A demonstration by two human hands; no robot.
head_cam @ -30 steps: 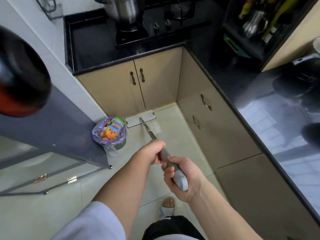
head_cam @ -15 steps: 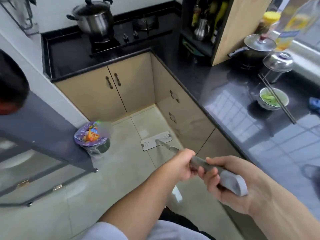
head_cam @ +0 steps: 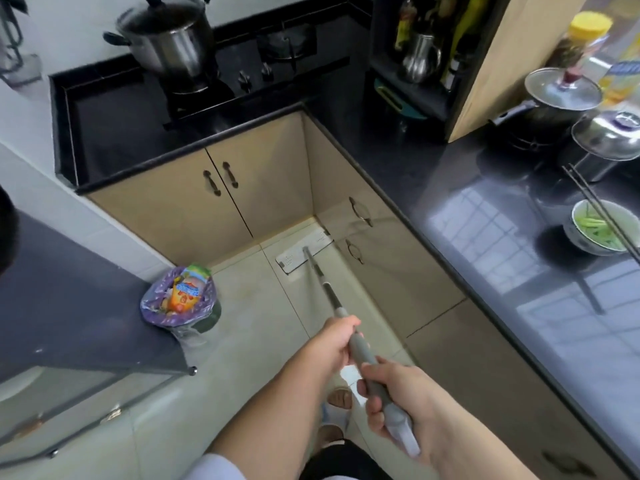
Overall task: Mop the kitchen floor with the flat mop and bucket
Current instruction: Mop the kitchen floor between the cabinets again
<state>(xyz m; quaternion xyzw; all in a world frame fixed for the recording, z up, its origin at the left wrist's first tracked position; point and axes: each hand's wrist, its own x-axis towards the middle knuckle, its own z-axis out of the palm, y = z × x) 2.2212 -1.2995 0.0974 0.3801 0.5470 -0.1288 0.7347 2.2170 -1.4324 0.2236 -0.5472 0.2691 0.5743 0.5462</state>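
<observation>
Right hand (head_cam: 398, 403): fingers curled tight round the grey end grip of the flat mop handle (head_cam: 360, 351). Left hand (head_cam: 334, 341): just ahead of those fingers, wrapped round the same shaft. Sandalled foot (head_cam: 341, 398) on the floor tiles (head_cam: 263, 327), under the hands. Left of the left fingers, lined waste bin (head_cam: 180, 299) holding wrappers. Well beyond the fingers, white mop head (head_cam: 304, 250) flat on the tiles, in the corner beside the cabinet doors (head_cam: 221, 199). Bucket not seen. Farthest: steel pot (head_cam: 169, 39) on the stove.
</observation>
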